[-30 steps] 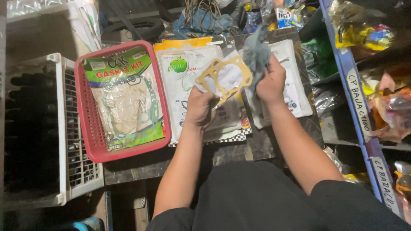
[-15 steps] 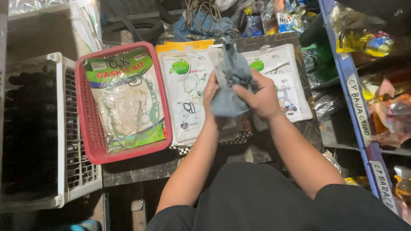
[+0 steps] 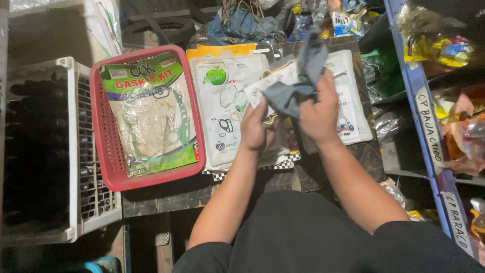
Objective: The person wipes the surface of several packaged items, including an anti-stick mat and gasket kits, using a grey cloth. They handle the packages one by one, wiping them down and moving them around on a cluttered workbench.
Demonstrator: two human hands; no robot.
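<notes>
The single head view looks steeply down, close over the hands (image 3: 288, 124) and cluttered table (image 3: 166, 194).

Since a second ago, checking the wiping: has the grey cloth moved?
Yes. The grey cloth, then up by the right hand, now lies lower and leftward, between both hands, nearer the red basket.

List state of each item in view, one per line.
Grey cloth rag: crumpled, held up in both hands over the packets.
Left hand: grip closed on the rag's lower edge and a packet.
Right hand: grip closed on the rag.
Red plastic basket: upright, holding one sealed green-labelled gasket packet.
White clear-fronted packet: flat on the bench, sealed.
White plastic crate: holds dark parts.
</notes>
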